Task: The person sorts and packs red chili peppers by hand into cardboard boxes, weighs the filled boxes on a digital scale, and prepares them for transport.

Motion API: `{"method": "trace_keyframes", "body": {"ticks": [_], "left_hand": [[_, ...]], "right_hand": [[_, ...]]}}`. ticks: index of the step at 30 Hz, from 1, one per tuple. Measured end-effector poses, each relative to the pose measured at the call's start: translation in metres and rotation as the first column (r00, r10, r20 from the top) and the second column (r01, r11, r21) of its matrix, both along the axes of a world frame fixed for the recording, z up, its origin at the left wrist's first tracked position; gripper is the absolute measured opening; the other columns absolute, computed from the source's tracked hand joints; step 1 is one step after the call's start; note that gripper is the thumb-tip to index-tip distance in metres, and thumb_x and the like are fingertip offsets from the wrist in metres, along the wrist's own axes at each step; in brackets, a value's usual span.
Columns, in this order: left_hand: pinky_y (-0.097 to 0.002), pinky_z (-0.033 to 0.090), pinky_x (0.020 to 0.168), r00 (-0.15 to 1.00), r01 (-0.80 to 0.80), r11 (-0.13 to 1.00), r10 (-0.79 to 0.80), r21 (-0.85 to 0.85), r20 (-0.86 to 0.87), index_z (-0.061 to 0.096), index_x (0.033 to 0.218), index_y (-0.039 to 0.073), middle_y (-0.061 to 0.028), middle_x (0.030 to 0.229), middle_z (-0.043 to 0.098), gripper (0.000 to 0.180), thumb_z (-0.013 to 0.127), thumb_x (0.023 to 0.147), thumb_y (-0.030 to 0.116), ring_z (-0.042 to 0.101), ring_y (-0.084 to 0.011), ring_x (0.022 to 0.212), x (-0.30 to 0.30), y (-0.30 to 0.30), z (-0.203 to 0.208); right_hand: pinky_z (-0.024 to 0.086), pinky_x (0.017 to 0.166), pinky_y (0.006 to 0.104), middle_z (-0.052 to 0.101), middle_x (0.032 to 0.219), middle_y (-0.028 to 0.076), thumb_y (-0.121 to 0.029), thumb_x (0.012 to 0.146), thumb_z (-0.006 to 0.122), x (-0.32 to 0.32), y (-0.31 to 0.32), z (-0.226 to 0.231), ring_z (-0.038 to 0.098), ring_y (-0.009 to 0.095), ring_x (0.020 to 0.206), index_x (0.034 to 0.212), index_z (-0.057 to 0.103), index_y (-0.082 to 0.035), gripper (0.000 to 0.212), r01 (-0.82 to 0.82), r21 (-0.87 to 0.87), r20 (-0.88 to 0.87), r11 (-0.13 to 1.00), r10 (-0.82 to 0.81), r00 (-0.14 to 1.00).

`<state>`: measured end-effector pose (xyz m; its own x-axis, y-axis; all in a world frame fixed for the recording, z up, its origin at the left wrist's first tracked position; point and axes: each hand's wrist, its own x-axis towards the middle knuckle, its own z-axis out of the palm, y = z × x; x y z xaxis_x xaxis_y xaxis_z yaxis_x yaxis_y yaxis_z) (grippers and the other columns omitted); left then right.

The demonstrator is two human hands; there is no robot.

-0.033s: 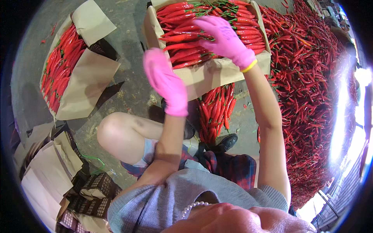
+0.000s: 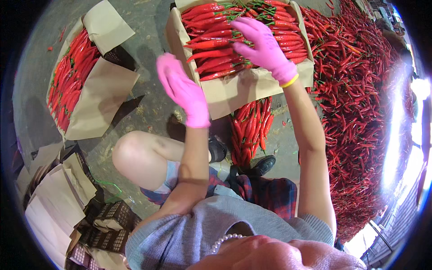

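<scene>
Red chili peppers (image 2: 216, 40) with green stems lie in rows in a paper-lined box (image 2: 252, 87) in front of me. My right hand (image 2: 263, 47), in a pink glove with a yellow cuff, hovers over the middle of these chilies. Its fingers are stretched and the thumb stands apart, with nothing visible in it. My left hand (image 2: 182, 90), also pink-gloved, is at the box's near left corner, its fingers extended and slightly blurred. No chili shows in it; whether it touches the box I cannot tell.
A big heap of loose chilies (image 2: 355, 103) spreads along the right. Another paper-lined box of chilies (image 2: 74, 74) stands at the left. Loose chilies (image 2: 252, 128) lie between my feet and the box. Brown crates (image 2: 110, 229) and paper sheets (image 2: 56, 198) are at the lower left.
My left hand has shifted a little to the left, off the box's side. The right hand has moved slightly right over the chilies. The chilies look the same.
</scene>
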<state>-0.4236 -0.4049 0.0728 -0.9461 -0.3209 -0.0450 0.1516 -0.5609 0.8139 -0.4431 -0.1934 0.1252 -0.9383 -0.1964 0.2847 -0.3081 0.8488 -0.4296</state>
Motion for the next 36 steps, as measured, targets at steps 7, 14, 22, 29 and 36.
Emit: {"method": "trace_keyframes", "body": {"ticks": [7,14,22,29,36], "left_hand": [[-0.0346,0.028,0.115,0.908,0.235,0.709,-0.404,-0.664,-0.109,0.047,0.139,-0.003,-0.0157,0.144,0.049,0.046,0.034,0.105,0.026,0.043,-0.0248,0.136,-0.077,0.0,-0.026],[-0.0412,0.036,0.109,0.861,0.157,0.587,-0.475,-0.794,-0.18,0.061,0.124,0.002,-0.0173,0.124,0.063,0.034,0.057,0.095,0.018,0.057,-0.0344,0.12,-0.067,0.001,-0.043],[-0.0486,0.034,0.107,0.813,-0.113,0.259,-0.531,-0.959,-0.239,0.072,0.104,0.014,-0.0084,0.108,0.067,0.024,0.07,0.081,0.017,0.059,-0.0304,0.112,-0.071,0.006,-0.05],[-0.0456,0.035,0.107,0.874,-0.195,0.233,-0.399,-0.953,-0.276,0.07,0.111,0.009,-0.0116,0.117,0.065,0.028,0.065,0.085,0.015,0.054,-0.0305,0.12,-0.07,-0.001,-0.035],[-0.0452,0.034,0.113,0.866,0.479,0.872,-0.451,0.098,-0.214,0.039,0.144,0.003,-0.0169,0.141,0.047,0.056,0.055,0.099,0.032,0.046,-0.0294,0.13,-0.029,0.01,0.01]], "right_hand": [[0.037,0.108,0.0371,0.056,0.135,0.017,-0.025,0.097,0.056,0.008,-0.012,-0.073,0.048,0.031,0.13,0.13,0.056,-0.001,0.04,0.343,-0.745,0.109,0.573,-0.402,0.909],[0.049,0.087,0.0387,0.07,0.101,0.012,-0.029,0.09,0.059,0.001,0.009,-0.034,0.065,0.028,0.095,0.113,0.068,-0.007,0.033,0.519,-0.184,0.211,0.834,-0.482,0.85],[0.055,0.076,0.0302,0.072,0.093,0.007,-0.01,0.082,0.068,-0.02,0.036,-0.034,0.067,0.015,0.08,0.112,0.069,-0.004,0.03,0.346,-0.068,0.413,0.936,-0.29,0.864],[0.052,0.08,0.0239,0.07,0.098,0.003,0.006,0.08,0.065,0.003,0.046,-0.004,0.063,0.009,0.088,0.109,0.068,0.001,0.029,0.296,-0.767,0.191,0.57,-0.239,0.952],[0.053,0.073,0.0375,0.068,0.09,0.007,-0.007,0.071,0.072,0.001,-0.064,0.0,0.066,0.026,0.082,0.096,0.072,-0.01,0.025,-0.135,-0.461,-0.128,0.877,0.085,0.988]]}}
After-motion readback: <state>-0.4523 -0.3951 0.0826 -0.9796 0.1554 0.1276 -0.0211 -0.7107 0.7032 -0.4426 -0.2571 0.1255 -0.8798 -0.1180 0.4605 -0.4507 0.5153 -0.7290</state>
